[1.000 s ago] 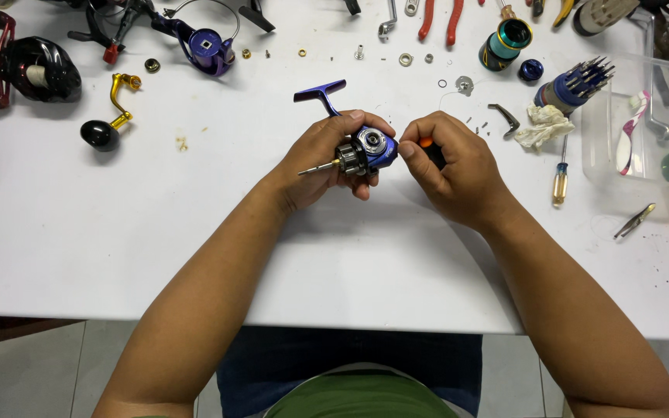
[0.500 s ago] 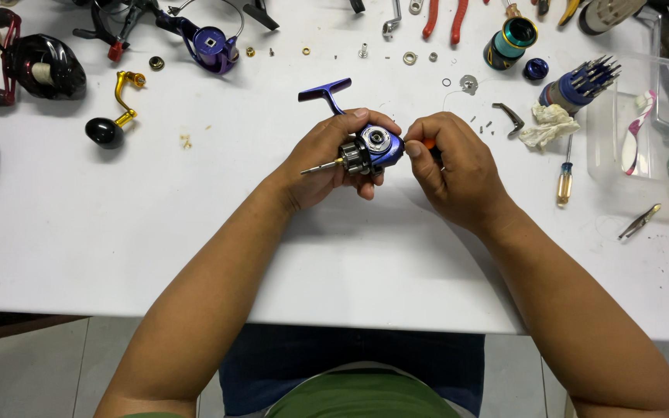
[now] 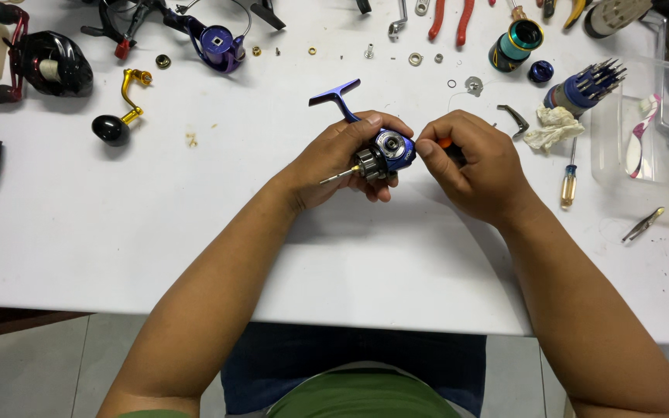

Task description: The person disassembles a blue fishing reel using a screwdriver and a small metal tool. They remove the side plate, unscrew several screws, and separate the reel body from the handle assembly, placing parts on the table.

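Head: left hand (image 3: 342, 159) half-hides blue reel body (image 3: 387, 152); right hand (image 3: 470, 166) conceals tool.

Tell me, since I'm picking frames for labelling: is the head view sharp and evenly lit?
Head view: even, soft light; faint shadows under the left hand and right hand; the blue metal reel body is sharp with small glints; no glare on the white table; slight wide-angle bending near the edges.

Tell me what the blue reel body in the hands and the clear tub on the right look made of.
Reel body: likely anodised metal, glossy blue with a bare silvery shaft poking out. Tub: probably clear plastic, since its contents show through the walls.
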